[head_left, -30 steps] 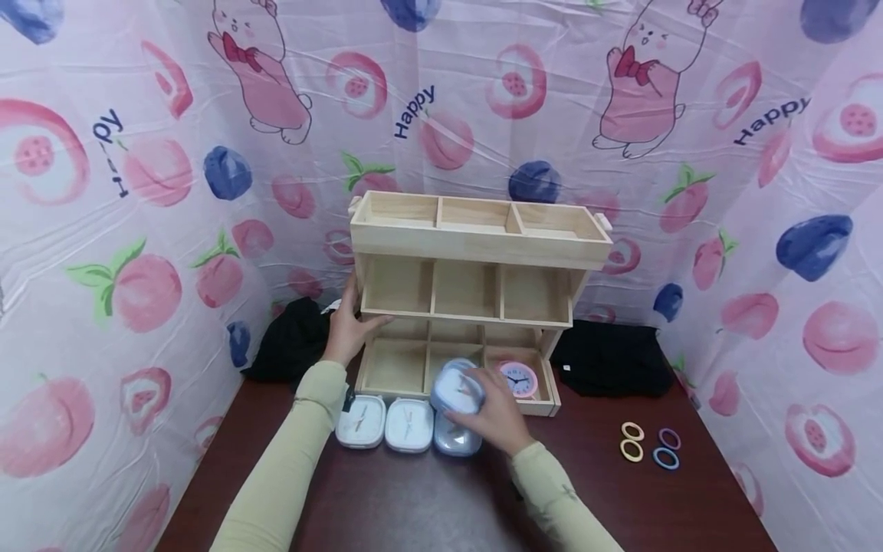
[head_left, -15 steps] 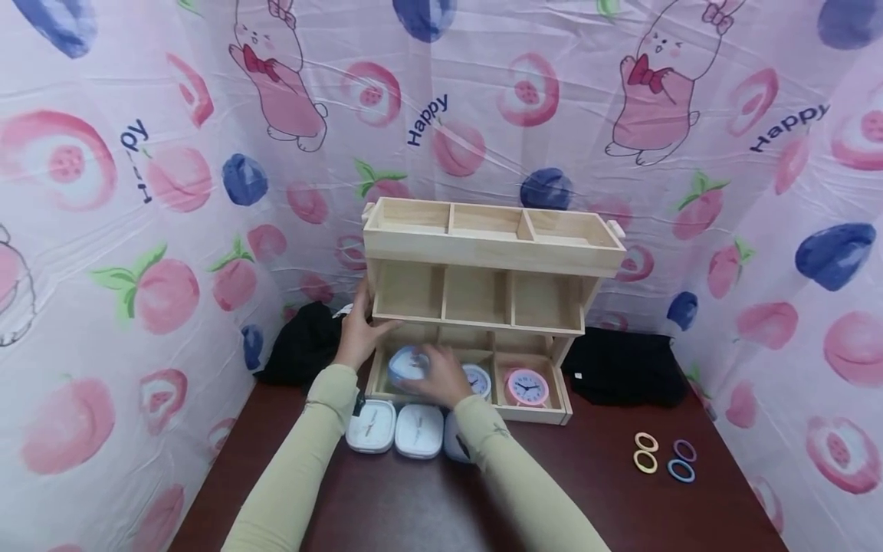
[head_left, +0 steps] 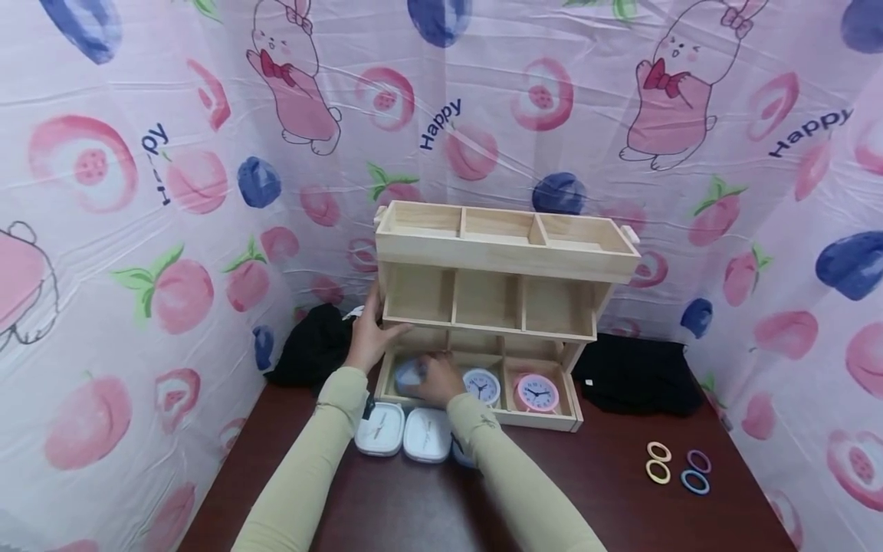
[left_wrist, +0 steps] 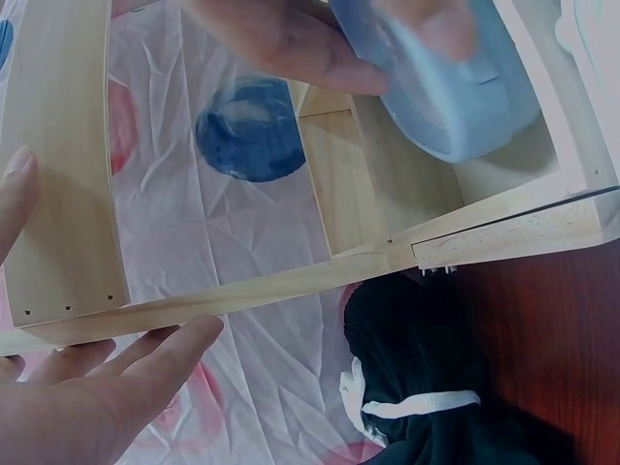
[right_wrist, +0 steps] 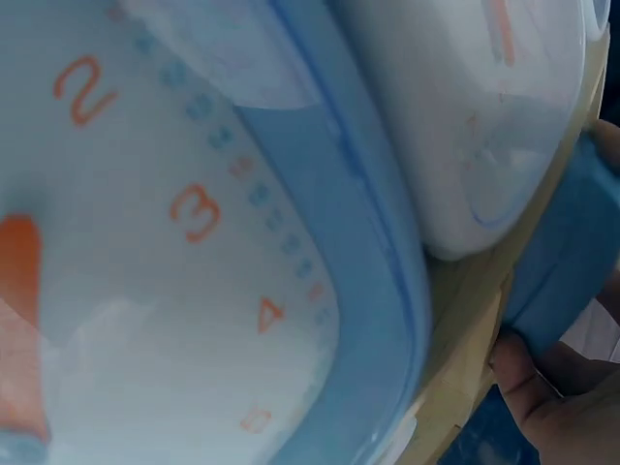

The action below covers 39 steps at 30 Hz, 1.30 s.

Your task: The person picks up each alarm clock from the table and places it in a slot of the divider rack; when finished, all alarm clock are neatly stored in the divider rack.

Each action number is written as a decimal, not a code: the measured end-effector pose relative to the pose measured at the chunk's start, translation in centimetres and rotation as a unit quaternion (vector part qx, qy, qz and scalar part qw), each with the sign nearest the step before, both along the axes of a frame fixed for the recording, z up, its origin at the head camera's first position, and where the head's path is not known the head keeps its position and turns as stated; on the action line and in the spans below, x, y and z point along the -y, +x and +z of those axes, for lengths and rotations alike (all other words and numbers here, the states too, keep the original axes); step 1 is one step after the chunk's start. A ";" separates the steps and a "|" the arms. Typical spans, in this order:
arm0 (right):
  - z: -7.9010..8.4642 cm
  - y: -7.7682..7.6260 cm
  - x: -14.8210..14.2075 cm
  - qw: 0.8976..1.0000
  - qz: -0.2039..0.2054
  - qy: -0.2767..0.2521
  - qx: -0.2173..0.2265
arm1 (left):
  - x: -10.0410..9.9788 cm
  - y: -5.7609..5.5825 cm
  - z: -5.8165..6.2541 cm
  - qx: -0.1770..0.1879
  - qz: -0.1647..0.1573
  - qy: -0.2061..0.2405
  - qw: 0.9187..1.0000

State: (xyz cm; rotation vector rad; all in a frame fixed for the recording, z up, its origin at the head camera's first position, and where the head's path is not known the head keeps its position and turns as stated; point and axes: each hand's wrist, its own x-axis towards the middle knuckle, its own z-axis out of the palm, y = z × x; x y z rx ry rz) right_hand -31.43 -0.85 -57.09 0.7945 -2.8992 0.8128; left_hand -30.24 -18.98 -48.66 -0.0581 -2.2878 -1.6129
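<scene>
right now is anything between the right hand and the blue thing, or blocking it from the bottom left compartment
Nothing visible: the right hand grips the blue thing, in or just over the bottom left compartment, with no other item between. The left hand is outside it.

Rack (head_left: 507,257) is smooth wood, blue clock (left_wrist: 489,111) glossy plastic, backdrop (head_left: 497,46) creased cloth, black bundle (head_left: 313,349) matt cloth, surface (head_left: 400,510) faintly glossy.

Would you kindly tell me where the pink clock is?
In the head view, the pink clock sits at the right end of the bottom wooden tray, just right of the pale clock.
</scene>
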 end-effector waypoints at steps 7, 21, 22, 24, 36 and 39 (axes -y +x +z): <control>-0.2 0.4 -0.3 1.000 -0.011 0.019 -0.008 | -0.2 0.1 0.0 0.001 0.005 0.000 1.000; 0.9 3.7 -5.0 0.996 0.055 0.017 -0.070 | -0.3 0.4 0.2 0.005 0.001 0.006 1.000; 0.9 4.1 -5.7 0.995 0.052 0.016 -0.079 | -0.3 0.4 0.2 0.005 0.000 0.007 1.000; 0.8 5.0 -7.0 0.994 0.045 0.019 -0.096 | -0.4 0.4 0.2 0.004 0.000 0.010 1.000; -2.1 10.0 -14.7 0.978 0.066 0.067 -0.185 | -0.5 0.2 0.1 0.004 0.003 0.002 1.000; -2.5 10.5 -15.4 0.981 0.072 0.053 -0.171 | -0.3 0.2 0.0 0.006 0.004 0.000 1.000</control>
